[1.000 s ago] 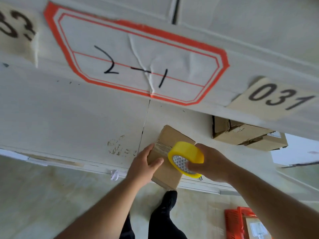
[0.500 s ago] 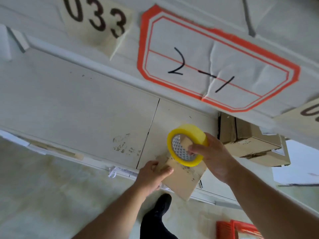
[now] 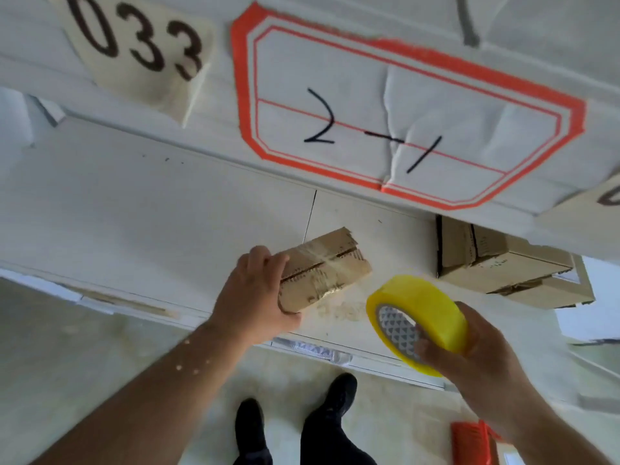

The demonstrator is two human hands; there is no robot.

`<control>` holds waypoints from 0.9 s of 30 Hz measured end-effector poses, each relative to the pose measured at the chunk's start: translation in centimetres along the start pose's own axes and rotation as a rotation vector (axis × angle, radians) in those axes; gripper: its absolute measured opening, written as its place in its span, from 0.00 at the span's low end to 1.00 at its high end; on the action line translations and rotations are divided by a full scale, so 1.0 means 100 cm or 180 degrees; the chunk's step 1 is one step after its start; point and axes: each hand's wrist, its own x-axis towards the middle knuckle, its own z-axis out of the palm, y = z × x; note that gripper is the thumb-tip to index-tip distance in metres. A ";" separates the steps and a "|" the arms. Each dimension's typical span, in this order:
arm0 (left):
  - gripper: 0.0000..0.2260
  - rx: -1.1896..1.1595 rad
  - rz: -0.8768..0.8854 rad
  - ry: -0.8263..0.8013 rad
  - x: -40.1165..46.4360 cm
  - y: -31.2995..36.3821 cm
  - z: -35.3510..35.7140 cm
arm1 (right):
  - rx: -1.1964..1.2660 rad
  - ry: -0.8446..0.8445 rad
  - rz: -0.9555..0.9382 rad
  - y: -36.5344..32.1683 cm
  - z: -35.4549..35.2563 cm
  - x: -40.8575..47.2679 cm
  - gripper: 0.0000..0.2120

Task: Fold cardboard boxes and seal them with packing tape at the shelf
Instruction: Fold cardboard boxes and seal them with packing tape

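On the white shelf (image 3: 161, 209) our left hand (image 3: 255, 297) clenches its grip around the near end of the small cardboard box (image 3: 322, 266), whose long axis runs away and rightward, taped seam up. Our right hand (image 3: 469, 360) grasps the yellow tape roll (image 3: 426, 313), just right of the box and apart. Beyond sit stacked boxes (image 3: 503, 266).

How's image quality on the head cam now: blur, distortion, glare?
Head view: strong wide-angle bending, so the shelf edge and the red-bordered "2-1" label look skewed; soft, compressed detail throughout; slight blur on the right hand holding the yellow tape roll; even diffuse light, faint shadows; mild sheen on the clear tape across the small cardboard box gripped by the left hand.
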 end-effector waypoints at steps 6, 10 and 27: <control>0.43 0.0741 0.0470 0.0034 -0.002 -0.008 0.011 | 0.0277 0.0014 0.0224 0.017 0.007 -0.022 0.11; 0.44 0.0981 0.0568 -0.0066 -0.003 -0.007 0.012 | 0.0647 0.0211 0.0333 0.024 0.017 -0.026 0.08; 0.13 -0.1039 -0.0294 -0.0746 0.031 0.055 0.008 | 0.1184 0.0018 0.0356 0.018 0.049 -0.021 0.15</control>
